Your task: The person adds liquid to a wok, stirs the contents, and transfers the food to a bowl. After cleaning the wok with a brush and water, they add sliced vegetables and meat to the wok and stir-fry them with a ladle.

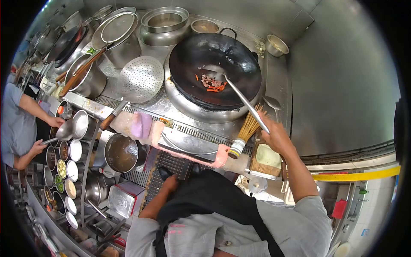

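My right hand (274, 136) is wrapped round the handle of a long metal ladle (244, 100). The ladle's bowl rests inside a black wok (216, 55), touching chopped meat (210, 81) and orange strips (217, 88). My left hand (170, 183) hangs low beside the black apron, away from the wok; its fingers are too small and shadowed to make out. A bamboo brush (249, 127) lies just left of my right hand, near a block with a pale green top (268, 155).
At the left, a co-worker's hands (38, 147) hold a ladle over ingredient bowls (75, 150). A perforated strainer (141, 79) lies left of the wok, before metal pots (165, 25). Purple and pink cloths (141, 125) line the stove's front edge, above a large pot (121, 152).
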{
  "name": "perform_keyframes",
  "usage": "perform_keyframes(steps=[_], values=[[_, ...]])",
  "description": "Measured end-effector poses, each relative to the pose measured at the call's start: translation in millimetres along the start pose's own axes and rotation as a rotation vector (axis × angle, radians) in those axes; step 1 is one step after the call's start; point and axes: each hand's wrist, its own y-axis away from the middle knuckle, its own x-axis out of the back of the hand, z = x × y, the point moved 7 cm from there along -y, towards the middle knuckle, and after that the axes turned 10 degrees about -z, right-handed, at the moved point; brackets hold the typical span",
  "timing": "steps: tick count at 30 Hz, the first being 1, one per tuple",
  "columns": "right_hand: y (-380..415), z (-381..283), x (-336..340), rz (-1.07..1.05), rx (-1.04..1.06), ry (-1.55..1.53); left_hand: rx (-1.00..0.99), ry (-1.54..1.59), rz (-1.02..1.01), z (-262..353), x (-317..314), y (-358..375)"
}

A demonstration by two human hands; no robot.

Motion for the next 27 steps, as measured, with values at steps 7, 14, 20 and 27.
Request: perform_keyframes(steps=[7, 14, 20, 27], values=[[-56, 32, -22, 0.117, -0.03, -0.121, 0.343, 0.028, 0.112, -133, 16, 47], [-85, 60, -13, 0.082, 0.009, -0.155, 0.369, 0.28, 0.272, -86, 9, 70], [-125, 43, 11, 0.121, 0.008, 0.025, 0.324, 0.207, 0.275, -141, -29, 44], [-54, 21, 34, -0.126, -0.025, 0.267, 0.483, 0.439, 0.485, -98, 8, 92]])
